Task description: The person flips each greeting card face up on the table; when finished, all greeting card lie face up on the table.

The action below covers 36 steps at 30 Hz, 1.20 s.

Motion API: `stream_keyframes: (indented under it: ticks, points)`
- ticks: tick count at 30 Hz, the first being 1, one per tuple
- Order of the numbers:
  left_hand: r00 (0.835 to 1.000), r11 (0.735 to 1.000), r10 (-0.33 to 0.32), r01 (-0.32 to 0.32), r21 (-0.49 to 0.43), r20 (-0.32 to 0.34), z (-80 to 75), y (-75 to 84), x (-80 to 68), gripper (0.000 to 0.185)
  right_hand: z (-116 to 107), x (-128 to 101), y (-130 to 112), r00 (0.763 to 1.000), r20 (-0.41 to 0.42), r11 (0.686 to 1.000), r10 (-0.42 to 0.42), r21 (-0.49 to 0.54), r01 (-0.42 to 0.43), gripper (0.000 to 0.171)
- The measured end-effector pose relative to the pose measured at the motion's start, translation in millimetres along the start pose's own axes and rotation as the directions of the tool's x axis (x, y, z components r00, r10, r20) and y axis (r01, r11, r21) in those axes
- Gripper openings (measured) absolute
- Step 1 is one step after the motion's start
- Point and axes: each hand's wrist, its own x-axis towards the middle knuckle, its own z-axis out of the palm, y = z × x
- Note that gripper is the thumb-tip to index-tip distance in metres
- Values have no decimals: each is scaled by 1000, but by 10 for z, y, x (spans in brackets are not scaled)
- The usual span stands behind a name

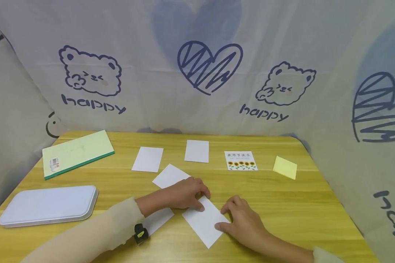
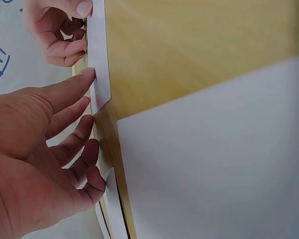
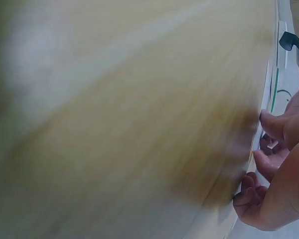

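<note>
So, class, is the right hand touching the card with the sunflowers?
Apart. The head view shows it: a stretch of tabletop separates the right hand, at the nearer white card, from the sunflower card.

Forearms [image 1: 279,246] angled inward, left grip [image 1: 185,193] and right grip [image 1: 245,221] facing each other, fingers [image 1: 202,187] loosely bent.

Smooth matt paper is seen in the white card [image 1: 202,223] at the fingers [image 1: 232,204], faintly glossy grained wood in the tabletop [image 1: 276,204] around them, a smooth sheen in the case [image 1: 49,204] to their left, and creased matt cloth in the backdrop [image 1: 148,87] beyond.
</note>
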Motion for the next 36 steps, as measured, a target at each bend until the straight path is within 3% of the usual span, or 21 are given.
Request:
stream_keyframes:
  ticks: [7,14,25,33,36]
  points:
    - [999,999,29,-28,-18,20,-13,5,20,29,21,1,8,1000,-3,1000,5,6,-5,29]
    - [999,1000,-20,21,-19,39,-21,35,20,15,13,8,24,997,-21,998,69,14,-69,45]
    - [1000,1000,-21,21,14,1,-25,75,0,36,-35,52,25,999,-19,999,37,-13,-37,33]
    - [999,996,-52,50,70,17,4,128,17,29,-38,51,30,998,-16,998,57,-3,-58,36]
    - [998,995,-49,46,88,27,27,143,32,18,-30,52,34,997,-30,997,70,-11,-71,40]
